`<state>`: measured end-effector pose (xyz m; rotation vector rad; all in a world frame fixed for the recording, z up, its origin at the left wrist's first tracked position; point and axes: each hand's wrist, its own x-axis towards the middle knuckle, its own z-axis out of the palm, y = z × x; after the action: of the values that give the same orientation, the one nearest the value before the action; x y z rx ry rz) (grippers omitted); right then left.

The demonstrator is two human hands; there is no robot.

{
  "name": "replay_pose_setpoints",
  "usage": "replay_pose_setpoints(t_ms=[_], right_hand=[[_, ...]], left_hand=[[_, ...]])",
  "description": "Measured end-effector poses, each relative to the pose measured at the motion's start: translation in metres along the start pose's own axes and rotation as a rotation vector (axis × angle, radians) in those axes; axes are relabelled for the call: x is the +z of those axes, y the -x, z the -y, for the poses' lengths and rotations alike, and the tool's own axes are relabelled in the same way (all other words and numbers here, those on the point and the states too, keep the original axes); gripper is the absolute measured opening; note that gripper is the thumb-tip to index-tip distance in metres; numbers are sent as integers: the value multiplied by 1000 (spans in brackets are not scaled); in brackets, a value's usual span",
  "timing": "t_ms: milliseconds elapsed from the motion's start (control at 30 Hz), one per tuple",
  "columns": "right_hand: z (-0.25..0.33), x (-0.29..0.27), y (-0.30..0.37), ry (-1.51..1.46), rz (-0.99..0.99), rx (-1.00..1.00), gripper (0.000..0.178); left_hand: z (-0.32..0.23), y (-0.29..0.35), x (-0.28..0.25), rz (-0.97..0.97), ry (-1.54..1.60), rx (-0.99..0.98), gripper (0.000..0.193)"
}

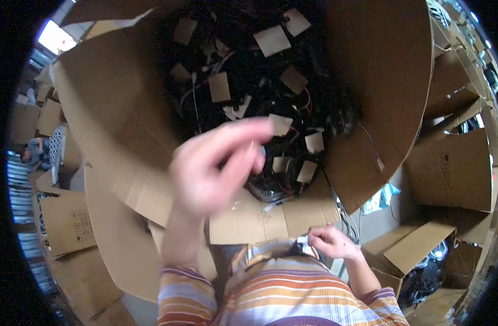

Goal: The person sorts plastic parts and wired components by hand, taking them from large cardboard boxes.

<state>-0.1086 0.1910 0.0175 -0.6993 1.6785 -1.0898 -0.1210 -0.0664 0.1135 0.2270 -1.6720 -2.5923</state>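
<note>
My left hand (216,165) is raised over the near side of a large cardboard box (379,103), blurred by motion. Its fingers are half stretched, a gap shows between index finger and thumb, and I see nothing held. Down in the shaded box lie several black parts with thin wires, among pale cardboard pieces (272,41). My right hand (334,243) is low in front of my striped shirt, fingers curled together beside a small white piece (306,247). What those fingers grip, if anything, is too small to make out.
The box's near flap (249,225) folds down towards me. At right stand open cartons (450,168), one with dark parts and a shiny round lens (438,251). More cartons (67,223) stand at left. A person (38,152) sits farther off at left.
</note>
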Motion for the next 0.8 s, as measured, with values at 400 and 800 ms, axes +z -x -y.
replay_pose_setpoints(t_ms=[400, 800], right_hand=[[-6, -1, 18, -86, 12, 0, 18], [-6, -8, 14, -118, 46, -47, 17]], left_hand=[[76, -184, -116, -577, 540, 46, 15], [4, -124, -48, -753, -791, 967, 22]])
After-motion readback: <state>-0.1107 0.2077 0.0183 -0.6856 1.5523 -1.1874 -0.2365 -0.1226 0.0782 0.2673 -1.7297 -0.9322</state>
